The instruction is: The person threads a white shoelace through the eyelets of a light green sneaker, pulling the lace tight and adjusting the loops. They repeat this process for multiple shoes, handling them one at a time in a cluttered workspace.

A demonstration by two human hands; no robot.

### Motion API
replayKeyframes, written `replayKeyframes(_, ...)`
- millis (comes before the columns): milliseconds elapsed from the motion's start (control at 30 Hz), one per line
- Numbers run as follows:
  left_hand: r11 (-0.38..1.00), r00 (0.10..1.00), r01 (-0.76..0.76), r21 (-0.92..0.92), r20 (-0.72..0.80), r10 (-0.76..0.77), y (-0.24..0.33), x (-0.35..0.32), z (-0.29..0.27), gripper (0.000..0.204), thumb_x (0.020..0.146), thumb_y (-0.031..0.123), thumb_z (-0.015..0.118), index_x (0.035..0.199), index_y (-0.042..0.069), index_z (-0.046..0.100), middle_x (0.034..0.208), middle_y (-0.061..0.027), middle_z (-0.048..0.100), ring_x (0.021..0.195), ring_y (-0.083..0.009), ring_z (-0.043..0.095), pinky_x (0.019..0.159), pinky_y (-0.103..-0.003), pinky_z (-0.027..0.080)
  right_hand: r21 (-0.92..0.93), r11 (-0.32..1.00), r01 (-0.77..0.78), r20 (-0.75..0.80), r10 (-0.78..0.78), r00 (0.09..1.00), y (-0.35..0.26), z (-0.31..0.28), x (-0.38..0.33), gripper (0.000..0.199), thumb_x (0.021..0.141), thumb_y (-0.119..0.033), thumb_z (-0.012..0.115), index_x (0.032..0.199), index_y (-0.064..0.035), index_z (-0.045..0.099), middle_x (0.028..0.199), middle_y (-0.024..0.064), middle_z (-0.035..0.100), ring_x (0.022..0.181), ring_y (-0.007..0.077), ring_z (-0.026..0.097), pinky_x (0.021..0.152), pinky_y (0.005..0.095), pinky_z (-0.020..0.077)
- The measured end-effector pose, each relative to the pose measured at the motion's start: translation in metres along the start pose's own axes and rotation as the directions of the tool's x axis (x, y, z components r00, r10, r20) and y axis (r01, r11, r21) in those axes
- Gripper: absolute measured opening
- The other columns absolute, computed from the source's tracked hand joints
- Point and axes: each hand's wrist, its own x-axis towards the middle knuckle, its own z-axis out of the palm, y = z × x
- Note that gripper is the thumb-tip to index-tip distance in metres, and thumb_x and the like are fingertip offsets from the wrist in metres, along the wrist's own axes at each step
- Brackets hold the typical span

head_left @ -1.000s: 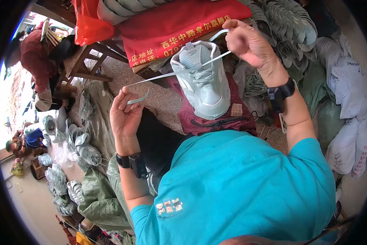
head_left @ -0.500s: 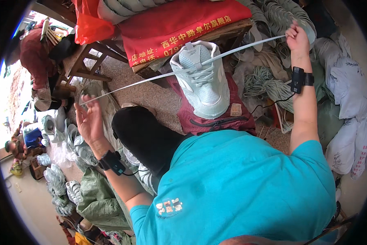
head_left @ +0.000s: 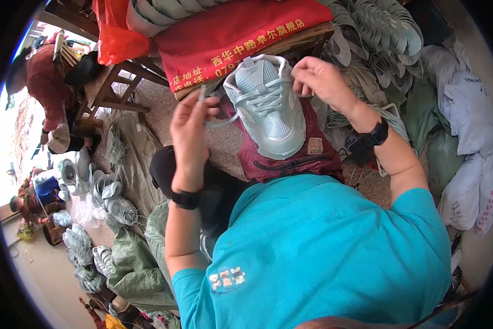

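Note:
A pale mint sneaker upper (head_left: 274, 126), partly laced across its tongue, rests on a maroon zipped cloth (head_left: 301, 167) in front of me. My left hand (head_left: 190, 123) is left of the shoe, closed in a pinch on one end of the pale shoelace (head_left: 230, 120). The lace's tip pokes up above those fingers, and a slack length loops back to the shoe's left eyelets. Beside the shoe's upper right collar, my right hand (head_left: 322, 82) has its fingers bent together where the lace's other side runs. What lies between its fingertips is mostly hidden.
A red cloth (head_left: 230, 33) covers a wooden bench beyond the shoe. Several shoe pieces (head_left: 383, 33) are stacked at far right, with a bundle of pale laces (head_left: 361, 101) below. White sacks (head_left: 465, 126) line the right. Another person (head_left: 49, 82) sits at far left.
Both hands have come inward from a wide spread toward the shoe. The lace, stretched taut across it before, is now slack on the left and pulled through on the right.

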Motion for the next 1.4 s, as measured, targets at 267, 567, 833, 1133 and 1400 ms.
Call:
replayKeyframes(267, 0.988, 0.988, 0.13, 0.079, 0.069, -0.135, -0.028, -0.01, 0.036, 0.018, 0.096, 0.016, 0.062, 0.101, -0.002, 0.061, 0.084, -0.0022, 0.064, 0.07, -0.0066, 0.055, 0.064, -0.02, 0.045, -0.009, 0.999, -0.047, 0.171, 0.048, 0.984, 0.011, -0.002, 0.012, 0.009, 0.088, -0.011, 0.06, 0.08, -0.0064, 0.059, 0.071, -0.0069, 0.052, 0.062, 0.0031, 0.043, 0.056, 0.0206, 0.0359)
replayKeyframes(567, 0.964, 0.98, 0.164, 0.209, 0.075, -0.183, -0.022, -0.011, 0.034, 0.017, 0.095, 0.018, 0.06, 0.093, 0.001, 0.063, 0.084, 0.0022, 0.061, 0.074, -0.0044, 0.051, 0.069, -0.021, 0.04, -0.707, 0.677, 0.206, 0.163, -0.127, 0.978, -0.041, 0.003, 0.021, 0.01, 0.079, -0.012, 0.057, 0.074, -0.0039, 0.057, 0.064, 0.0059, 0.058, 0.055, 0.0173, 0.053, 0.052, 0.0343, 0.0414)
replayKeyframes(833, 0.954, 0.98, 0.13, 0.271, 0.113, -0.166, -0.024, -0.002, 0.033, 0.015, 0.09, 0.014, 0.06, 0.083, 0.001, 0.062, 0.073, 0.0047, 0.055, 0.065, -0.0042, 0.047, 0.058, -0.022, 0.039, -0.819, 0.167, 0.55, 0.442, -0.427, 0.789, -0.035, 0.014, 0.018, 0.01, 0.076, -0.011, 0.061, 0.081, -0.0054, 0.054, 0.074, 0.011, 0.06, 0.075, 0.0302, 0.062, 0.067, 0.044, 0.0468)
replayKeyframes(1133, 0.4, 0.93, -0.366, 0.84, 0.324, 0.173, -0.001, 0.011, 0.046, 0.008, 0.084, 0.008, 0.058, 0.081, 0.001, 0.06, 0.075, -0.0092, 0.058, 0.068, -0.0241, 0.057, 0.06, -0.036, 0.044, -0.673, 0.311, 0.671, 0.589, -0.323, 0.741, -0.065, -0.005, 0.033, 0.022, 0.074, -0.006, 0.07, 0.093, -0.0047, 0.06, 0.093, 0.0077, 0.058, 0.1, 0.0282, 0.056, 0.087, 0.0401, 0.045)
replayKeyframes(1400, 0.174, 0.742, -0.661, 0.73, 0.601, 0.297, 0.034, 0.024, 0.048, 0.019, 0.077, 0.01, 0.071, 0.092, 0.005, 0.06, 0.095, -0.0121, 0.06, 0.089, -0.0327, 0.059, 0.076, -0.041, 0.048, -0.577, 0.456, 0.678, 0.7, -0.151, 0.698, -0.06, -0.029, 0.059, 0.019, 0.078, -0.013, 0.07, 0.094, -0.0057, 0.061, 0.09, 0.0077, 0.056, 0.091, 0.0277, 0.057, 0.079, 0.0406, 0.0462)
